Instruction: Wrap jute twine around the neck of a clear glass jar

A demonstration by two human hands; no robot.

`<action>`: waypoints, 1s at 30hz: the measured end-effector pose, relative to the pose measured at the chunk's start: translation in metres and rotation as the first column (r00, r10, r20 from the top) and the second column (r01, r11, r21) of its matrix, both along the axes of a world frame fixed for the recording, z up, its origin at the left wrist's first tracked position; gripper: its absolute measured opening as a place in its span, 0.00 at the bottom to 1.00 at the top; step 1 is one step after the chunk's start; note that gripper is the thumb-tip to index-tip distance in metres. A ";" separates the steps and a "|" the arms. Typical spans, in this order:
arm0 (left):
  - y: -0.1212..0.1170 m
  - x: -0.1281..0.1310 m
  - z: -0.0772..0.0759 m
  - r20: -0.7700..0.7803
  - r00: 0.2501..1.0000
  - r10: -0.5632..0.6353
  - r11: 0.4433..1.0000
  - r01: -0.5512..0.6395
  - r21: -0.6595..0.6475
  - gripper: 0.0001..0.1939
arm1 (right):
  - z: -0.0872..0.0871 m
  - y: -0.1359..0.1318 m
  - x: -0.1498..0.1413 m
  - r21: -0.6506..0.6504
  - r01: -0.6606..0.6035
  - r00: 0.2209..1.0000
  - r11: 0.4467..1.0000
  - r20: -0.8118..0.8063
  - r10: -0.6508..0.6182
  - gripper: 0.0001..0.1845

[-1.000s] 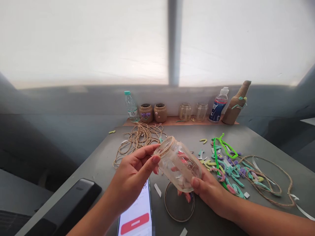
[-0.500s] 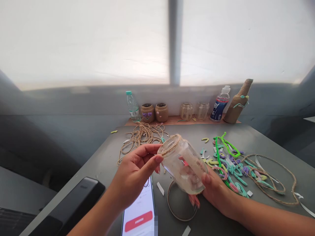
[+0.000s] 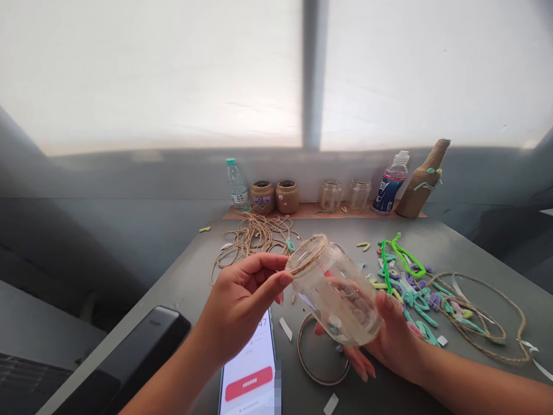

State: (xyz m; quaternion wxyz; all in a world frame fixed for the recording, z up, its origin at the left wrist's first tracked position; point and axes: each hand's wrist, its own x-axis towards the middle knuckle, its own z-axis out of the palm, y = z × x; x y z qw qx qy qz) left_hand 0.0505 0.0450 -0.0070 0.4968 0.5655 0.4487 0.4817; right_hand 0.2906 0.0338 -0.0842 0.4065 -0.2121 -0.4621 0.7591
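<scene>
Left hand [image 3: 242,308], right hand [image 3: 397,340] curled around glass jar [image 3: 334,294].

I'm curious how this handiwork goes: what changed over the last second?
The right hand has rolled round under the glass jar, turning it and shifting it slightly rightward, while the left hand stays on it near the mouth. Neither let go. The phone, twine and pipe cleaners stayed put.

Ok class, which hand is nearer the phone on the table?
Left. The left hand is just over the phone's top end; the right hand is farther off to its right, holding the glass jar.
</scene>
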 end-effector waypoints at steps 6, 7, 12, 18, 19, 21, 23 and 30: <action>-0.002 -0.001 -0.001 -0.072 0.997 0.012 0.999 -0.009 0.048 0.17 | -0.001 0.002 0.000 -0.027 -0.041 0.999 0.999 -0.014 0.041 0.48; -0.002 -0.001 -0.002 -0.082 0.997 0.012 0.999 -0.007 0.053 0.17 | 0.000 0.002 -0.001 -0.032 -0.041 0.999 0.999 -0.011 0.041 0.48; -0.001 0.003 -0.005 -0.081 0.996 0.027 0.999 -0.023 0.047 0.18 | 0.003 0.003 -0.002 -0.057 -0.046 0.999 0.997 -0.027 0.044 0.45; -0.001 0.005 -0.011 -0.014 0.997 -0.071 0.997 0.071 0.004 0.24 | 0.001 0.003 -0.001 -0.122 -0.104 0.994 0.987 -0.029 0.101 0.48; -0.001 0.004 -0.012 -0.002 0.996 -0.090 0.996 0.090 0.007 0.24 | 0.000 0.003 -0.001 -0.112 -0.121 0.993 0.986 -0.015 0.121 0.49; 0.000 0.002 -0.014 0.011 0.994 -0.110 0.994 0.110 0.021 0.24 | -0.002 0.003 -0.001 -0.081 -0.133 0.991 0.988 0.008 0.134 0.51; 0.001 0.001 -0.016 -0.004 0.994 -0.107 0.993 0.107 0.039 0.23 | -0.001 0.003 -0.003 -0.042 -0.085 0.996 0.995 0.006 0.086 0.48; 0.000 0.004 -0.014 -0.043 0.997 -0.060 0.995 0.063 0.077 0.21 | 0.013 0.004 -0.008 0.007 0.118 0.993 0.993 -0.010 -0.118 0.41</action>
